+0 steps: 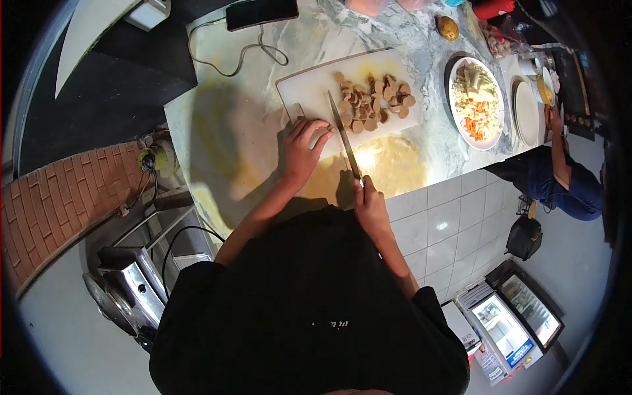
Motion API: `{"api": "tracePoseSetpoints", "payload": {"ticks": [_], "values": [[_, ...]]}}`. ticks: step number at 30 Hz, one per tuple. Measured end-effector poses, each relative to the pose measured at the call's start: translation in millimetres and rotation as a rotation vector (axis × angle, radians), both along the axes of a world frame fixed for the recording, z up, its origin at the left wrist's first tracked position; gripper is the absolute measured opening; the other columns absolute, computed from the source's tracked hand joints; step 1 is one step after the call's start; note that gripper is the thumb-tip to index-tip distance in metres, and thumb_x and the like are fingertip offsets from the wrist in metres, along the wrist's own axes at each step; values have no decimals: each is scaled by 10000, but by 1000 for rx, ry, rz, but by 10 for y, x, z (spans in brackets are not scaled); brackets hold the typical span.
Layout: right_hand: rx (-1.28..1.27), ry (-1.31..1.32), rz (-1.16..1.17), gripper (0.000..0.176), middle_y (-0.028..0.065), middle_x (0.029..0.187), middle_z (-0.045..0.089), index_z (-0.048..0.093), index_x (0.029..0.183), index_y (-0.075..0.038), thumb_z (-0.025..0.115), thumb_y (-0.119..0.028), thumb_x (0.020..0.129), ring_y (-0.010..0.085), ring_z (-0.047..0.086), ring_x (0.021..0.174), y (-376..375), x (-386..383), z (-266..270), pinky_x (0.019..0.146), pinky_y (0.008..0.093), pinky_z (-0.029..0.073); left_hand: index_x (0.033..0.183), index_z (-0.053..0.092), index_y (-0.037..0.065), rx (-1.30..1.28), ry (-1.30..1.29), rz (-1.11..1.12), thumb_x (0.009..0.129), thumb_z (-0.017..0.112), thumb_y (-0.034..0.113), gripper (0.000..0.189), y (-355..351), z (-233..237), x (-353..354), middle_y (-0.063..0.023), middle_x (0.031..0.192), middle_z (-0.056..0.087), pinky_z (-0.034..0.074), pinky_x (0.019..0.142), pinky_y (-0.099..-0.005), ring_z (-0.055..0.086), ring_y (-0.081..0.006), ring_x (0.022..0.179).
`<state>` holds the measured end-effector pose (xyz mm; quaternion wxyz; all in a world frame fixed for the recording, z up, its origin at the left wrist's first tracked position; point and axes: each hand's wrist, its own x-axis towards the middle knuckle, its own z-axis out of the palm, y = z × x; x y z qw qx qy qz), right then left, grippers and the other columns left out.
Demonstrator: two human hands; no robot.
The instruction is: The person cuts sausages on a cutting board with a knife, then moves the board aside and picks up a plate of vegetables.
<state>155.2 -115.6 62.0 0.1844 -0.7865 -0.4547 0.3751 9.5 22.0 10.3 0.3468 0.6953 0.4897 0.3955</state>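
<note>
A white cutting board (306, 89) lies on the marble counter, with round brown slices (362, 105), sausage-like, heaped over its middle and right. My right hand (372, 207) is closed round the handle of a long knife (345, 138). The blade points away from me, its tip over the board left of most slices. At the board's near left edge, my left hand (305, 150) has its fingers curled and pinched together just left of the blade. Between those fingertips a small brown piece (329, 128) shows in part; the fingers hide the rest.
To the right, a white plate (453, 99) carries chopped vegetables, with a brown round item (447, 27) behind it. A phone (262, 14) and its cable (245, 49) lie at the back left. Another person in a dark blue top (573, 184) stands at the far right beside stacked plates (525, 113).
</note>
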Motion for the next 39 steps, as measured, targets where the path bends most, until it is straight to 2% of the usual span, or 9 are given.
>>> {"api": "tracePoseSetpoints", "payload": {"ticks": [1, 5, 15, 17, 23, 25, 27, 29, 39], "values": [[1, 8, 7, 284, 326, 672, 590, 507, 1017, 5, 502, -279, 1029, 542, 583, 691, 1, 1, -1, 545, 581, 421, 986, 678, 54, 37, 16, -8, 828, 743, 104, 177, 5, -10, -5, -79, 950, 688, 502, 775, -349, 637, -263, 849], [-18, 0, -9, 318, 309, 659, 576, 516, 1022, 21, 485, -295, 1040, 529, 571, 679, -10, 46, 7, 547, 555, 402, 991, 676, 52, 71, 13, -22, 830, 736, 96, 177, 25, -7, -4, -81, 942, 684, 500, 778, -357, 637, -268, 851], [-17, -44, -6, 296, 307, 635, 561, 482, 981, 3, 486, -287, 1039, 534, 567, 685, -63, 1, 162, 544, 564, 395, 977, 676, 40, 86, 0, -40, 840, 717, 71, 147, 44, 35, 18, -92, 929, 680, 499, 773, -361, 642, -279, 856], [8, -98, 37, 286, 320, 634, 585, 488, 1020, -12, 490, -298, 1030, 536, 595, 660, -70, -1, 159, 507, 586, 442, 975, 676, 39, 92, -18, -38, 840, 717, 69, 144, 40, 36, 30, -93, 927, 680, 501, 770, -361, 643, -281, 860], [10, -136, 67, 299, 317, 637, 592, 482, 1004, -20, 471, -317, 1035, 534, 599, 653, -94, -2, 142, 511, 593, 452, 982, 677, 35, 89, -13, -26, 847, 714, 69, 145, 30, 22, 30, -95, 939, 684, 506, 778, -358, 647, -285, 869], [-1, -151, 74, 299, 316, 637, 593, 483, 1006, -21, 471, -318, 1035, 532, 601, 651, -92, -1, 144, 510, 592, 455, 959, 660, 31, 29, -25, -14, 835, 700, 62, 134, 24, 21, 37, -105, 938, 686, 489, 804, -404, 626, -326, 902], [-13, -165, 81, 299, 315, 637, 594, 484, 1008, -22, 471, -319, 1035, 531, 602, 648, -94, 0, 142, 508, 590, 458, 959, 661, 31, 18, -21, -8, 838, 698, 65, 131, 17, 26, 41, -106, 935, 687, 489, 804, -404, 626, -327, 900], [3, -162, 59, 278, 309, 620, 572, 511, 1023, -6, 499, -284, 1031, 534, 578, 660, -97, 8, 137, 512, 579, 419, 959, 661, 31, 8, -19, -2, 842, 696, 68, 127, 21, 35, 49, -107, 933, 688, 488, 805, -404, 627, -327, 898], [4, -124, 36, 274, 317, 633, 568, 511, 1011, 8, 503, -266, 1029, 531, 581, 672, -95, -2, 174, 526, 576, 416, 948, 662, 30, 45, -20, -8, 843, 699, 76, 121, 21, 35, 51, -107, 919, 686, 486, 800, -406, 624, -325, 888]]}}
